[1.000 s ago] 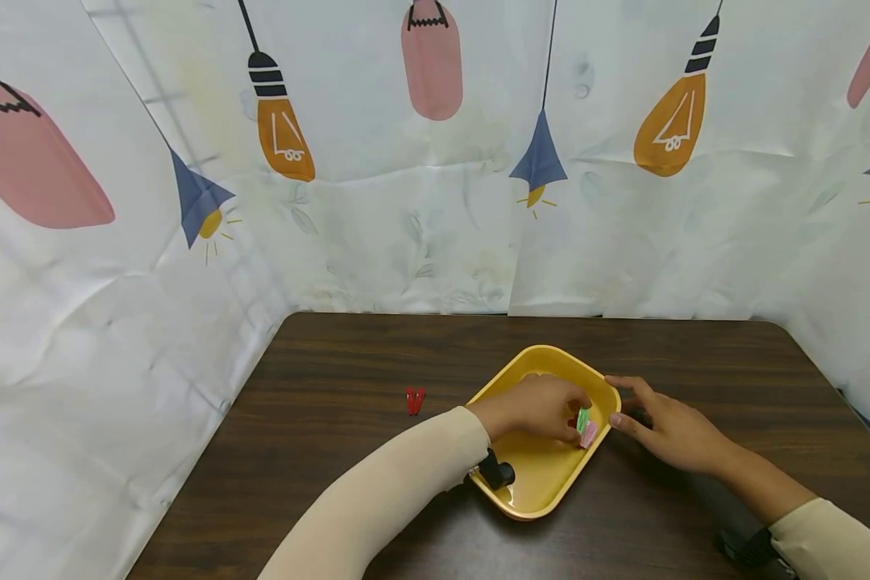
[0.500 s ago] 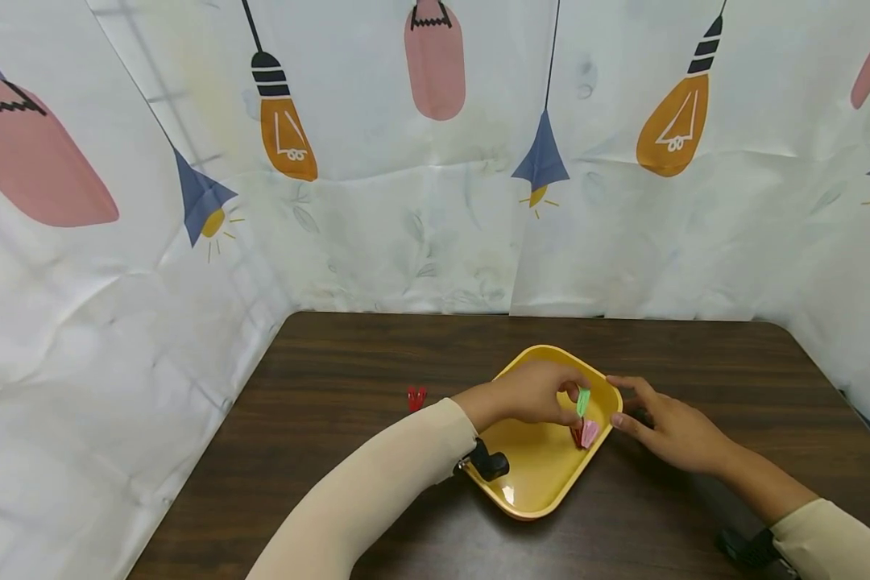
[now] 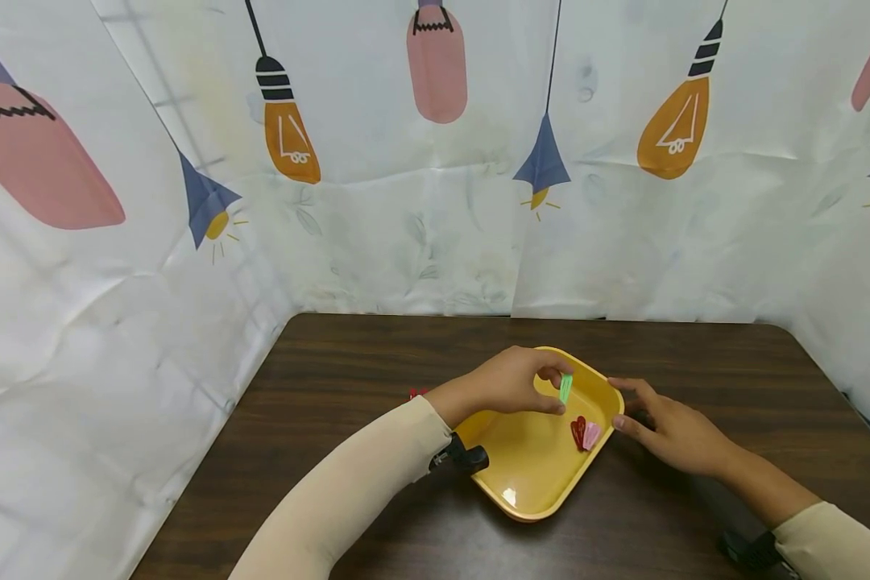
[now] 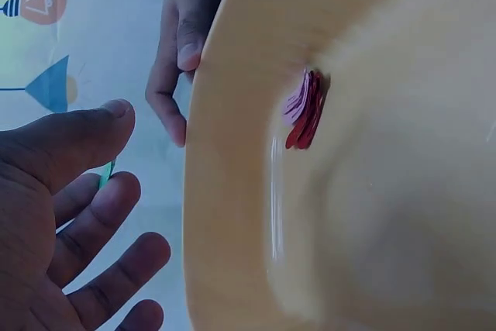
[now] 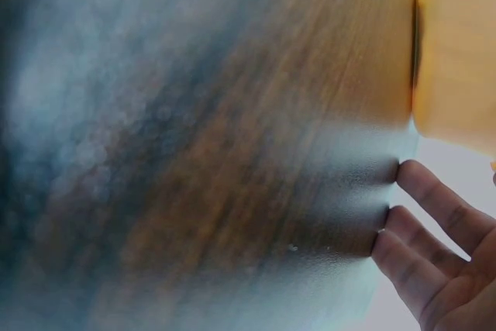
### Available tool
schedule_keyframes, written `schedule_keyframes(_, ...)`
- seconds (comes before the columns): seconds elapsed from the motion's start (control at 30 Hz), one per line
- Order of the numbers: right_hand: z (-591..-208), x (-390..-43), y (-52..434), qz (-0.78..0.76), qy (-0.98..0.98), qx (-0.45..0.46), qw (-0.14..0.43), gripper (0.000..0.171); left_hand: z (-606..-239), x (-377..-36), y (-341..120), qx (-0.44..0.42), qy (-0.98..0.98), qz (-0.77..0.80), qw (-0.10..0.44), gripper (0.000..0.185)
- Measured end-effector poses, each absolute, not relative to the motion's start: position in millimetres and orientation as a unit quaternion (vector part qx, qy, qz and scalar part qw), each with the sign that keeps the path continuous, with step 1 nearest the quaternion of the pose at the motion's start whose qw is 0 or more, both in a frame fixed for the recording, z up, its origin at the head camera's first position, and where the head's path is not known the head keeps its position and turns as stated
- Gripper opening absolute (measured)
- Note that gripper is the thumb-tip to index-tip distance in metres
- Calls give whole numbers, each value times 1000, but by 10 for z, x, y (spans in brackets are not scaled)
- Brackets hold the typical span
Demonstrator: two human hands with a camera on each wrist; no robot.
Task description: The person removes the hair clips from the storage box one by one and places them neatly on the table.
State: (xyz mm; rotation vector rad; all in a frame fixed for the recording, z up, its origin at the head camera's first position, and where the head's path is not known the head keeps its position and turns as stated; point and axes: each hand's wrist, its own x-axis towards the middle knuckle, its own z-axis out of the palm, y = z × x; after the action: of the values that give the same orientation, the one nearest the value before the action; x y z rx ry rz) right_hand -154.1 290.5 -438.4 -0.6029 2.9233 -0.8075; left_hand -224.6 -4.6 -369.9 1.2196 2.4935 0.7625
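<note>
1. As your left hand [image 3: 525,383] hangs over the tray right of centre in the head view, you have a small, flat, bright green clip-like piece [image 3: 565,389] pinched between thumb and forefinger.
2. And there's the green piece itself: standing nearly upright, raised above the tray floor, at right of centre in the lower half of the head view; the left wrist view catches only a thin sliver of it at lower left, among your fingers.
3. Over to your right hand [image 3: 674,435], lower right of the head view: fingers spread and relaxed, forefinger and thumb tips touching the right-hand corner of the glossy yellow rectangular tray with rounded corners [image 3: 529,471], nothing pinched there.
4. Inside that tray, toward its right side, you've got dark red flat clip-like pieces [image 3: 578,433] and a pale pink ribbed bundle [image 3: 592,437], lying side by side and touching.
5. Look just above your left wrist, near the centre of the head view: bright red tips [image 3: 413,394] peep out on the dark brown wood-grain table [image 3: 348,354], the rest hidden by your arm.
6. Cream long sleeves [image 3: 355,483] cover your forearms, a black wrist camera [image 3: 470,459] showing beside the left cuff.
7. Filling the upper frame, a white curtain printed with lamps and bulbs [image 3: 420,242] hangs behind the table.
</note>
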Motion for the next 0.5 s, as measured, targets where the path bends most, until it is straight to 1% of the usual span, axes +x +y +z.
schedule_keyframes(0.3,-4389,-1541,2919,-264,944,-198,23,59,-3697,-2248,-220,417,853,289,124,53)
schedule_keyframes(0.5,-4401,-1544,2933,-262,945,-197,20,59,-3665,-2241,-378,393,855,314,127,55)
